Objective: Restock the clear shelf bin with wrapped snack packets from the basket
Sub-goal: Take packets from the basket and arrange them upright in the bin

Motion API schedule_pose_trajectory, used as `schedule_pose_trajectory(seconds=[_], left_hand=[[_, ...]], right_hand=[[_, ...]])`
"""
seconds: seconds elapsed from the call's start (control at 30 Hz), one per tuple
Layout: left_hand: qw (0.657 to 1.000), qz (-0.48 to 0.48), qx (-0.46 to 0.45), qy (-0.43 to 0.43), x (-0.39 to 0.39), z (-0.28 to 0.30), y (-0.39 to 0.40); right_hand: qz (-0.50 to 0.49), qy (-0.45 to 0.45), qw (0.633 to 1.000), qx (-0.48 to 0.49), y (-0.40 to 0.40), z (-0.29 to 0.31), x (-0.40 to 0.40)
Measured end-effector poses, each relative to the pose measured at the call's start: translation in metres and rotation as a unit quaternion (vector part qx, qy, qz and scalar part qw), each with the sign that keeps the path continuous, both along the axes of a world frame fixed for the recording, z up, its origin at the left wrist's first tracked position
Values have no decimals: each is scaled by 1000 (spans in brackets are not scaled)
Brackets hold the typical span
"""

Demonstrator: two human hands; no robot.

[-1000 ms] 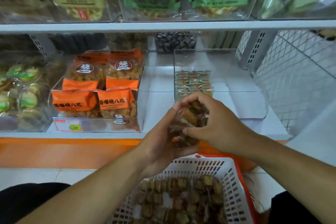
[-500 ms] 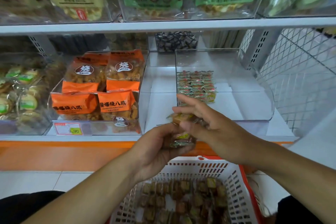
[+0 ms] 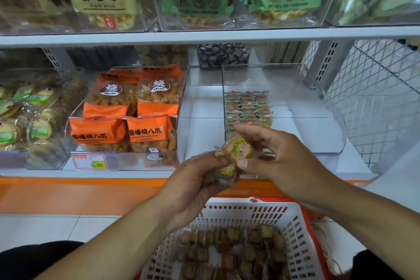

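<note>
Both hands meet above the basket (image 3: 293, 229), in front of the shelf's front edge. Right hand (image 3: 284, 161) pinches one wrapped snack packet (image 3: 236, 149) between thumb and forefinger — tan square, green-yellow label up. Left hand (image 3: 195, 186) grips a small bunch of packets (image 3: 223, 174), fingers curled round them, just below the single one. Clear shelf bin (image 3: 322, 134) sits at the shelf's right end; a neat block of stocked packets (image 3: 247, 107) lines its left wall. Basket holds many more loose packets (image 3: 229, 254).
</note>
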State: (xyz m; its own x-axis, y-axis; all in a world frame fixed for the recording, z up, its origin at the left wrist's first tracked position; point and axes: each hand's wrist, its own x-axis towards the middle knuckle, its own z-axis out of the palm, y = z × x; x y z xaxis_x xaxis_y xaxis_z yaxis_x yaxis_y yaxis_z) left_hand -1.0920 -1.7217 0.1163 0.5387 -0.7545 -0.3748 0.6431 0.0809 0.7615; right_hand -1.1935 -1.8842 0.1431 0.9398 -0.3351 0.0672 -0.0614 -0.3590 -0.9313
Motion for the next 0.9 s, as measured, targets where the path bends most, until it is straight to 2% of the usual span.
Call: schedule_pose_trajectory(seconds=[0.17, 0.27, 0.33, 0.43, 0.57, 0.67, 0.9], left_hand=[[1000, 13, 2, 0, -3, 3, 2], [1000, 18, -4, -6, -1, 4, 3], [1000, 22, -10, -9, 0, 4, 4], [999, 31, -21, -28, 0, 2, 4], [994, 94, -31, -51, -1, -2, 2], [989, 126, -52, -50, 0, -4, 2], [985, 89, -55, -137, -3, 3, 4]], right_hand=[[-38, -7, 989, 145, -13, 6, 2], [-50, 2, 980, 191, -26, 12, 5], [-19, 8, 977, 213, -30, 17, 4], [47, 65, 966, 246, -27, 18, 2], [30, 105, 936, 334, -11, 6, 2], [39, 109, 938, 327, -2, 0, 1], [63, 112, 952, 276, 1, 0, 2]])
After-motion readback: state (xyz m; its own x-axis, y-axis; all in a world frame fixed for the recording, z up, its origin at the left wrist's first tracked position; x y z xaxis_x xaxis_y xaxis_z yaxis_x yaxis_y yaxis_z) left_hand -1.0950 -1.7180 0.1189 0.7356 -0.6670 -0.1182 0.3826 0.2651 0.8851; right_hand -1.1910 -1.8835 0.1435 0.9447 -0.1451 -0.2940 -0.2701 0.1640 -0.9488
